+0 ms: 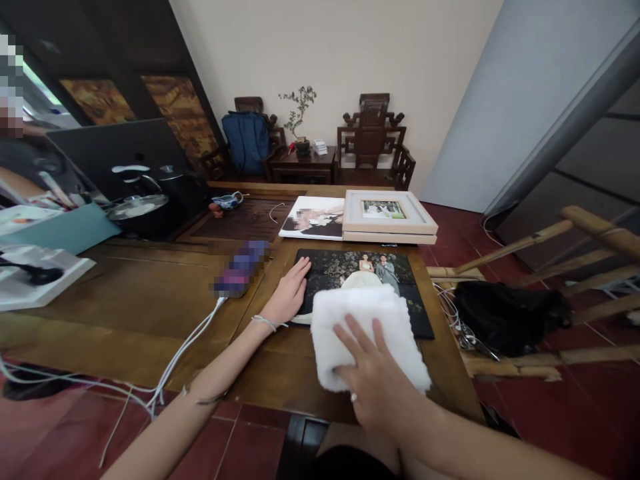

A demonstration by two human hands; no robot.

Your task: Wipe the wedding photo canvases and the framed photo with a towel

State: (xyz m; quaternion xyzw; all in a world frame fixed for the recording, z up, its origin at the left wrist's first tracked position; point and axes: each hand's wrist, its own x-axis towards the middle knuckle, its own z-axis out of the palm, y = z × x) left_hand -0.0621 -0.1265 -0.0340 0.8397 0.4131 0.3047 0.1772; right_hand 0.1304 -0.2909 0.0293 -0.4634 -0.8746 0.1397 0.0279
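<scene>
A dark photo print (400, 277) of a couple lies flat on the wooden table (150, 300). My left hand (289, 293) rests open and flat on the print's left edge, fingers stretched out. My right hand (373, 380) presses flat on a folded white fluffy cloth (365, 320), which covers the print's near part. The fingers of that hand are spread on top of the cloth, not wrapped round it.
Behind the print lie a second photo print (313, 217) and a stack of light frames (387, 215). A white cable (190, 347) runs across the table's left. A black bag (505, 313) sits on bamboo poles at right. Tea tray, chairs and blue backpack (246, 141) stand beyond.
</scene>
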